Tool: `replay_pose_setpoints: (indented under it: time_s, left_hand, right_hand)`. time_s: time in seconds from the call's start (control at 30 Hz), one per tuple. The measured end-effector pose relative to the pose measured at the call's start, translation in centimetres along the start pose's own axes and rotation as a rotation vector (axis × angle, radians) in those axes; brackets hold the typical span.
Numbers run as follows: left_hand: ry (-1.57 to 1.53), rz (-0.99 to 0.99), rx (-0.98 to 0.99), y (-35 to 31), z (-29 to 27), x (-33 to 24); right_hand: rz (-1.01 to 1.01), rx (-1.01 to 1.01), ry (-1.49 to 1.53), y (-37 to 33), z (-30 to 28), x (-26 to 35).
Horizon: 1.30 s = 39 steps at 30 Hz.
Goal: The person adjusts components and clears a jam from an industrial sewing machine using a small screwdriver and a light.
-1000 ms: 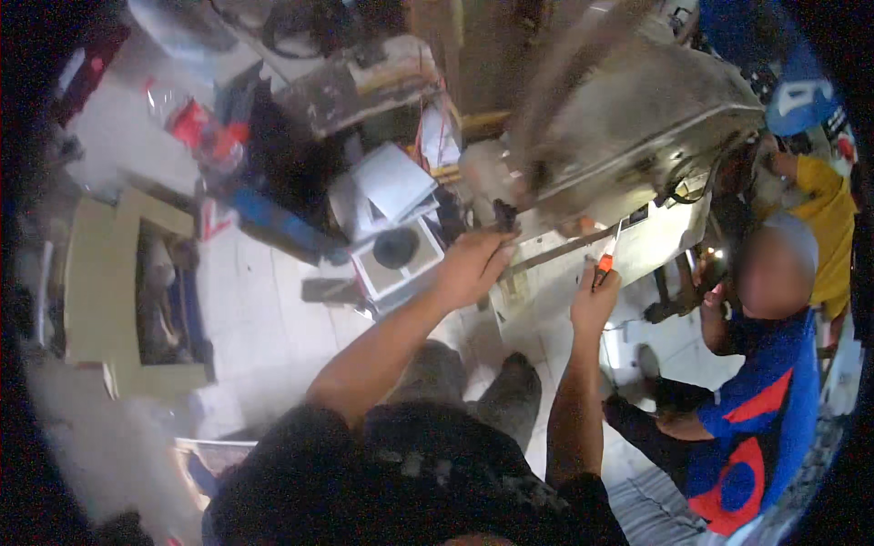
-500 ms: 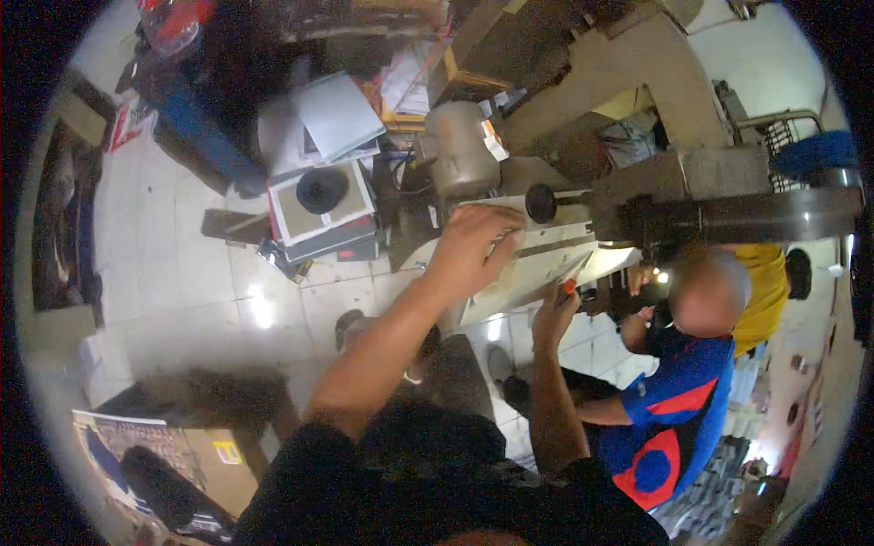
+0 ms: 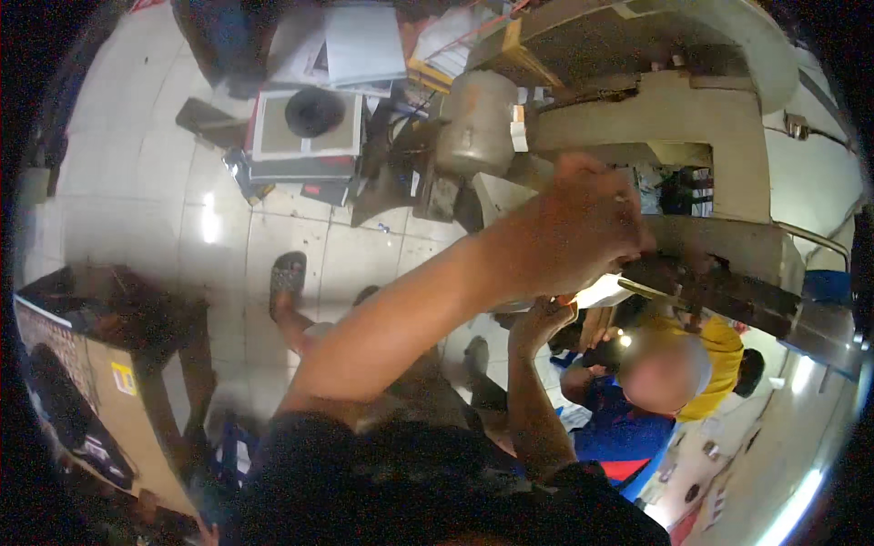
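Observation:
My left hand [image 3: 592, 214] reaches across the front of a pale bench machine, its fingers curled and partly smeared. Whatever they hold, if anything, is hidden. Below it, beside a bright lamp glow [image 3: 599, 291], my right hand [image 3: 543, 326] is closed with a small orange-red object [image 3: 564, 300] at its fingertips; most of that object is covered. A grey motor housing [image 3: 478, 123] stands to the left of my left hand. The machine's dark horizontal arm [image 3: 728, 287] extends to the right of it.
A person in a blue and red shirt [image 3: 624, 437] is close on my right, with someone in yellow [image 3: 715, 359] behind. Stacked boxes or binders [image 3: 305, 168] carry a black round piece [image 3: 315, 111]. A cardboard-sided table [image 3: 137, 400] stands at the lower left, on tiled floor [image 3: 282, 241].
My left hand has moved right from the black knob to in front of the machine's dark arm. My view has shifted, and my right hand stays near the light.

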<state>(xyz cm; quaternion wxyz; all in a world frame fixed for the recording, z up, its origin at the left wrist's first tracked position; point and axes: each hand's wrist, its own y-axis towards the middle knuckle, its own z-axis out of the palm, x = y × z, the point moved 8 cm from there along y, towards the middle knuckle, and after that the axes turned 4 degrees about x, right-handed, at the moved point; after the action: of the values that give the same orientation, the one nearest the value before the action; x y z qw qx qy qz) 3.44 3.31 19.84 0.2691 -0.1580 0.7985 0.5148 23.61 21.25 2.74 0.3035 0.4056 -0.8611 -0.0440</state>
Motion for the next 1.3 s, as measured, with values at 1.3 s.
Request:
replay_pose_setpoints:
  time_s: [1.3]
  left_hand:
    - [0.216,0.554,0.028,0.1,5.7,1.5]
  right_hand:
    - [-0.166,-0.456,0.384,0.7,3.4,-7.7]
